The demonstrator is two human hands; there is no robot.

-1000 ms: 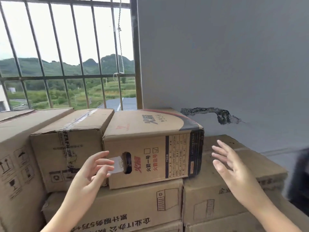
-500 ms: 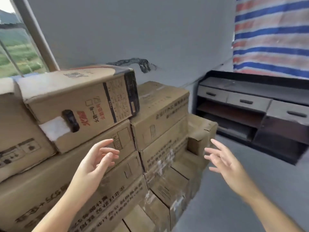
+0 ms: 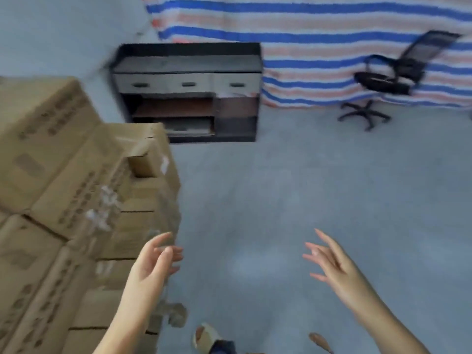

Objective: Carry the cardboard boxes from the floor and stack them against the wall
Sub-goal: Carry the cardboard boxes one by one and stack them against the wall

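Left hand (image 3: 153,261) empty, fingers loosely spread, held just beside stacked cardboard boxes (image 3: 63,200). Right hand (image 3: 332,261) empty too, fingers spread, out over bare grey floor (image 3: 306,187). Second ago both hands faced printed box at top of stack by barred window; view now swung right, away from wall, down toward floor. Likely one box placed, person turning for next. No loose box visible on floor ahead. Beyond: dark drawer cabinet (image 3: 189,93), office chair (image 3: 388,77), striped tarp (image 3: 306,21). Frame motion-blurred; box print unreadable; stack cut by left edge; sandalled foot (image 3: 207,338) at bottom edge.
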